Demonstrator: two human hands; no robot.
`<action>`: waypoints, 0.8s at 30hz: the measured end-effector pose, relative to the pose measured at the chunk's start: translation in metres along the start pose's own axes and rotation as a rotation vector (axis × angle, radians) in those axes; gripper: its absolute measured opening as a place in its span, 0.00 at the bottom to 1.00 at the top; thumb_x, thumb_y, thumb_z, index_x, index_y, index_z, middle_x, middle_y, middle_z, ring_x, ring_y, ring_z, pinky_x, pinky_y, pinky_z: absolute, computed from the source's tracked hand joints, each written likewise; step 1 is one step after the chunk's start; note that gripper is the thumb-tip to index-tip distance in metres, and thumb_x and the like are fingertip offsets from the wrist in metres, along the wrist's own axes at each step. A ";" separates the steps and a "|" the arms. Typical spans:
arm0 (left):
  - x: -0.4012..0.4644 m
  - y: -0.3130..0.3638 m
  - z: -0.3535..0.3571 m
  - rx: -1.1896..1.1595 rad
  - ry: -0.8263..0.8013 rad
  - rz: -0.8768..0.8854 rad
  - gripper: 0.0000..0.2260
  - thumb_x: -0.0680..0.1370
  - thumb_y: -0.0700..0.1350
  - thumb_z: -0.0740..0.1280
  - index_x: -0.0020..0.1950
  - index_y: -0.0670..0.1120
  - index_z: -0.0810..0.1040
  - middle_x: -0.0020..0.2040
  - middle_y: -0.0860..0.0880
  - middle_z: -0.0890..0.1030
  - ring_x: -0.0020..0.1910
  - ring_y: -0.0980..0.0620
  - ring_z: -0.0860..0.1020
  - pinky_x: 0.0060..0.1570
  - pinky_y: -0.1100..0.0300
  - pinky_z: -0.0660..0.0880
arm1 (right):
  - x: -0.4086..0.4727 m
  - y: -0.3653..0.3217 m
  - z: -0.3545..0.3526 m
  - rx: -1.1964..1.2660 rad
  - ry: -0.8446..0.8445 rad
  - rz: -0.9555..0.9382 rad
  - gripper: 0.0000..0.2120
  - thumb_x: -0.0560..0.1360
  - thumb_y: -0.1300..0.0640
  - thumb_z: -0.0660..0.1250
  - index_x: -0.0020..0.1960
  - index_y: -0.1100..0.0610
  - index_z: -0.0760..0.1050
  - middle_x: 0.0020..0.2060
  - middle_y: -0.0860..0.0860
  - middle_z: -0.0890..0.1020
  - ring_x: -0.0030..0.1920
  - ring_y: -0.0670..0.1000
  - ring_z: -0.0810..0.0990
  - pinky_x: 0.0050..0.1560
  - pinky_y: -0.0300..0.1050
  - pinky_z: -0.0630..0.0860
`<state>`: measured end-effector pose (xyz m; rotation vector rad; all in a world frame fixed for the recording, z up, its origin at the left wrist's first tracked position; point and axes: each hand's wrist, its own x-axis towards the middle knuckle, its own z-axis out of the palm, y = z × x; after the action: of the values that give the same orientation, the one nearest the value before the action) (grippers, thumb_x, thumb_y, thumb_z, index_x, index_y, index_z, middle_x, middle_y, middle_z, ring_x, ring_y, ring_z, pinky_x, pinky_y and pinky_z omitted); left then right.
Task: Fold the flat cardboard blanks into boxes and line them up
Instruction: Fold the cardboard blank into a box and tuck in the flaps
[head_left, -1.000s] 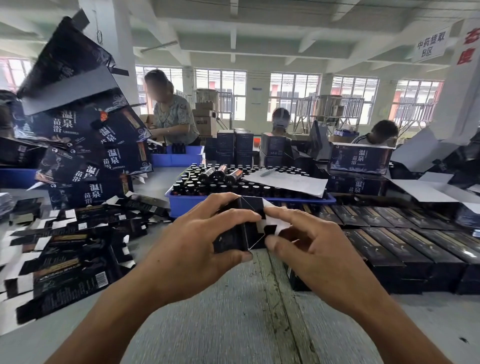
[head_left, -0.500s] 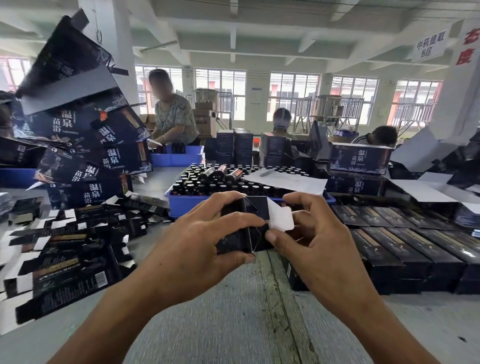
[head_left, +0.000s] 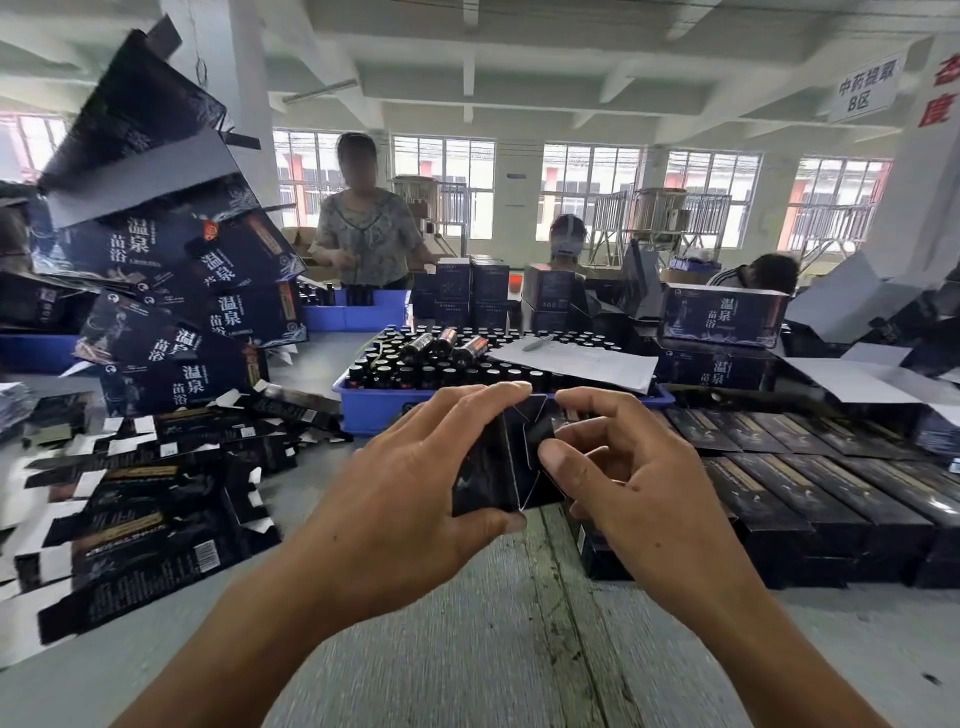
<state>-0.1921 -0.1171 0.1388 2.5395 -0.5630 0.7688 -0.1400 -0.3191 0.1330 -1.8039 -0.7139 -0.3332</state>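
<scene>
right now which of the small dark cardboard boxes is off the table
The small dark cardboard box gripped between left hand and right hand; the finished boxes lie in rows.

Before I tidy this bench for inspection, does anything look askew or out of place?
Yes. Three dark glass bottles lie on their sides atop the upright ones in the blue plastic tray. The flat black cardboard blanks at left sprawl unevenly, not stacked.
</scene>
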 end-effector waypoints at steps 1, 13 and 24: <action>0.000 0.000 0.001 0.007 -0.006 -0.005 0.42 0.70 0.63 0.73 0.73 0.76 0.47 0.63 0.85 0.54 0.56 0.73 0.65 0.55 0.71 0.63 | 0.000 0.001 0.000 0.007 0.003 0.025 0.13 0.74 0.42 0.70 0.58 0.33 0.75 0.49 0.35 0.81 0.44 0.42 0.83 0.41 0.35 0.80; 0.001 0.004 0.001 0.141 0.009 0.048 0.44 0.71 0.61 0.73 0.76 0.69 0.44 0.65 0.82 0.50 0.65 0.76 0.52 0.62 0.73 0.56 | -0.001 -0.001 0.001 0.123 0.030 0.048 0.05 0.72 0.48 0.74 0.47 0.39 0.83 0.42 0.43 0.86 0.43 0.45 0.85 0.46 0.45 0.81; 0.002 0.006 -0.001 0.110 0.036 0.042 0.41 0.70 0.62 0.74 0.74 0.70 0.51 0.70 0.73 0.57 0.65 0.72 0.59 0.63 0.68 0.61 | -0.003 -0.005 0.002 0.041 0.057 -0.006 0.04 0.73 0.48 0.73 0.47 0.39 0.82 0.41 0.41 0.86 0.42 0.43 0.84 0.39 0.34 0.78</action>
<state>-0.1941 -0.1218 0.1421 2.6154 -0.5787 0.8817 -0.1454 -0.3170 0.1347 -1.7467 -0.6820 -0.3695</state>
